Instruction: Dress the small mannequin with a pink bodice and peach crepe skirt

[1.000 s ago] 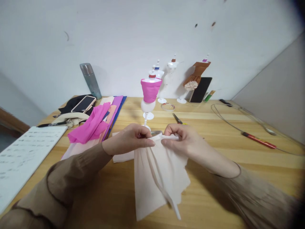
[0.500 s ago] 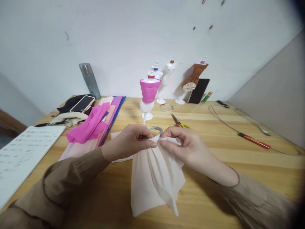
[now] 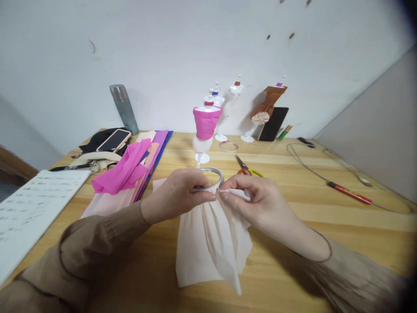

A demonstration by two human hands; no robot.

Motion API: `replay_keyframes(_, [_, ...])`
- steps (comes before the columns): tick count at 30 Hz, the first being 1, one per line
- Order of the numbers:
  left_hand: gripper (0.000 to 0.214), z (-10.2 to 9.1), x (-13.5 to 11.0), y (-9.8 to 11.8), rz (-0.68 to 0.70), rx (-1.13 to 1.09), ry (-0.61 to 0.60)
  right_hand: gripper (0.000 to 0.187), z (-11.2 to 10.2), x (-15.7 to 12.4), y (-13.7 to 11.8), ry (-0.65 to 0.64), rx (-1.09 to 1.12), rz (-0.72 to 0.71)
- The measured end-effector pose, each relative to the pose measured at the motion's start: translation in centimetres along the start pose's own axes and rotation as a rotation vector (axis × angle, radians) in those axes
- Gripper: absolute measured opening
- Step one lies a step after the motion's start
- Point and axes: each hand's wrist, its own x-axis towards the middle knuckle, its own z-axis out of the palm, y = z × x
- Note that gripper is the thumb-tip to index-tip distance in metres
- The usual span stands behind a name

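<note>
At the far left of the wooden table [image 3: 293, 243] lay a white sheet [image 3: 39, 217] marked with rows of dark print; a dark pen [image 3: 73, 167] rested by its upper edge, and past it a phone [image 3: 114, 140] lay on black cloth [image 3: 94, 141]. A grey-blue bottle [image 3: 125, 114] with a metallic cap stood near the wall; in front of it, bright pink fabric [image 3: 122, 171] lay crumpled over a pile of coloured sheets [image 3: 156, 150].

The left hand [image 3: 179, 189] came next, thumb and fingers pinching a grey ring [image 3: 220, 175] together with the gathered top of a pale fabric [image 3: 208, 256]; this piece hung in loose pleats below both hands, its pointed lower corner towards the viewer. Beyond the ring stood a small dress form [image 3: 202, 144] wrapped in a pink top [image 3: 206, 124] — others, white, stood behind it.

The right hand [image 3: 265, 200] pinched a folded bit of the pale fabric's upper edge between thumb and fingers, just beside the ring; scissors [image 3: 243, 164] lay behind it — partly hidden. Further right were a form in a brown dress [image 3: 272, 96], a dark tablet [image 3: 275, 125] and a red-handled tool [image 3: 350, 193] with a cable.
</note>
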Motion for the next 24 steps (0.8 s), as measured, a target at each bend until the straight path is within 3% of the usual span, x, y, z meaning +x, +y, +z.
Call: replay_keyframes(24, [0.036, -0.03, -0.06, 0.19, 0.015, -0.001, -0.015, 0.018, -0.03, 0.36, -0.02, 0.016, 0.007, 0.039])
